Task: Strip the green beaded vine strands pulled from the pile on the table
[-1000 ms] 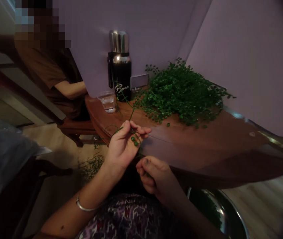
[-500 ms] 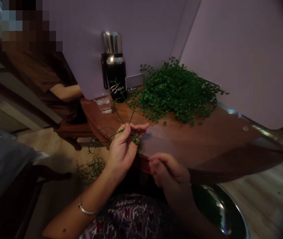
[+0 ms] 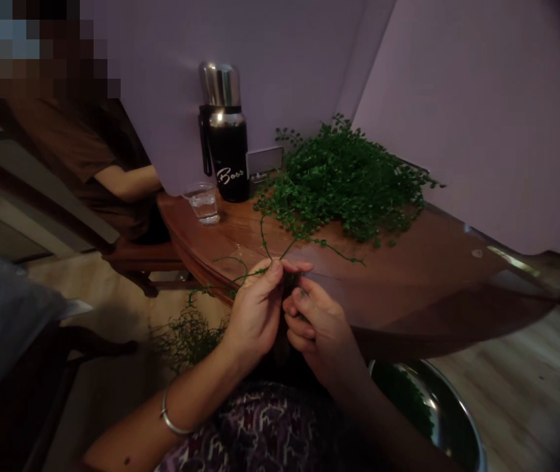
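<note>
My left hand [image 3: 255,311] pinches a thin green sprig [image 3: 280,248] between thumb and forefinger, just in front of the edge of the wooden table [image 3: 408,288]. The sprig's bare stems fan out above and to the left of the fingers. My right hand [image 3: 317,331] is curled up against the left hand, its fingertips closed on the lower end of the same sprig. A big heap of small-leaved greens [image 3: 343,180] lies on the table behind both hands. A steel bowl [image 3: 457,426] with green bits in it sits low at my right side.
A black and steel flask [image 3: 224,131] and a glass of water [image 3: 202,202] stand at the table's far left. Another person in a brown shirt [image 3: 98,157] sits beyond that end. Stripped stems [image 3: 186,337] lie on the floor to the left.
My right hand has come up from beside the bowl and closed in on the sprig next to my left hand. The sprig's stems now stretch further over the table.
</note>
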The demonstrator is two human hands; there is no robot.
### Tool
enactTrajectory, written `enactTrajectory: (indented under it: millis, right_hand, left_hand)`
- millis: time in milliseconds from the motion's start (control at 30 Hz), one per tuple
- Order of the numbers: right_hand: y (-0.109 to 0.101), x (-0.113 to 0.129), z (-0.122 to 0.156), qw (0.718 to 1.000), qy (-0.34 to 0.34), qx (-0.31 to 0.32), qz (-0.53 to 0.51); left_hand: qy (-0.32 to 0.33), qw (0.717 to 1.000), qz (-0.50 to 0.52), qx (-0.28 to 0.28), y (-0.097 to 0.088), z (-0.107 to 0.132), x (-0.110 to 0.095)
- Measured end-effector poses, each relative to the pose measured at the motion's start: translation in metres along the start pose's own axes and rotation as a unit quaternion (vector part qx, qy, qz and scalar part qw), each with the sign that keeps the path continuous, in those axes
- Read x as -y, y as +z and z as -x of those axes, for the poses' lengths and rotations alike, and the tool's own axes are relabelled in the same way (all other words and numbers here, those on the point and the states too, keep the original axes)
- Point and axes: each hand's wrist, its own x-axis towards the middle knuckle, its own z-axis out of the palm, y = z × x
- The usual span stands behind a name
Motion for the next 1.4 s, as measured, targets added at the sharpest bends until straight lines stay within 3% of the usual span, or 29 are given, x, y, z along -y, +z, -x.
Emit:
enactTrajectory:
  millis: [333, 700, 900, 1267, 1333, 1400]
  right_hand:
    - [0.003, -0.003, -0.003, 0.998, -0.032, -0.047, 0.001]
    - [0.003, -0.01, 0.002, 0.975, -0.079, -0.08, 0.19]
    - [0.003, -0.009, 0.006, 0.96, -0.064, -0.036, 0.272]
    - [0.005, -0.005, 0.009, 0.971, -0.008, 0.018, 0.237]
    - [0.005, -0.011, 0.015, 0.962, -0.006, 0.043, 0.27]
    - [0.004, -0.016, 0.021, 0.941, -0.003, 0.09, 0.325]
  left_hand:
    - [-0.026, 1.0, 0.012, -0.006, 0.004, 0.008, 0.003]
    - [-0.049, 0.999, 0.012, -0.009, 0.004, 0.008, 0.0]
    - [-0.079, 0.996, 0.008, -0.032, 0.003, 0.007, -0.005]
    - [-0.119, 0.991, 0.032, -0.057, 0.002, -0.001, -0.008]
    - [-0.077, 0.994, 0.032, -0.069, -0.005, -0.01, -0.02]
    - [0.026, 0.994, 0.033, -0.102, -0.013, -0.019, -0.038]
